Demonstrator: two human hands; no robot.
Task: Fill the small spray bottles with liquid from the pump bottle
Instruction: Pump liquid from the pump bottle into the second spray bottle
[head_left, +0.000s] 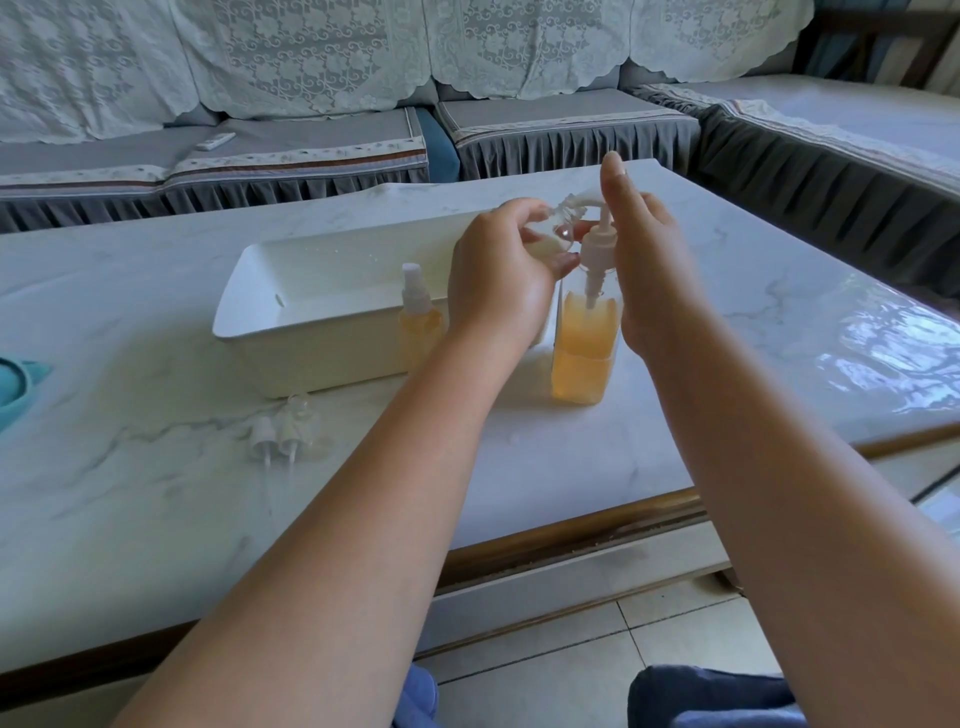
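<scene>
The left hand covers most of the small bottle it holds, so its fill level cannot be told. The teal item (left edge) is cut off. The tray hides behind both forearms.

Grey skirted corner sofa (lace-draped backs) behind marble-topped table; pale tiled floor.

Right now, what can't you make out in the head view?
- Small bottle in the left hand: fingers cover most of it and it is blurred, so its fill level is unreadable.
- Pump bottle nozzle: hidden behind the right hand; whether that hand presses it is unclear.
- Teal object: cut off by the left edge.
- Loose spray caps on the table: too blurred to count.
</scene>
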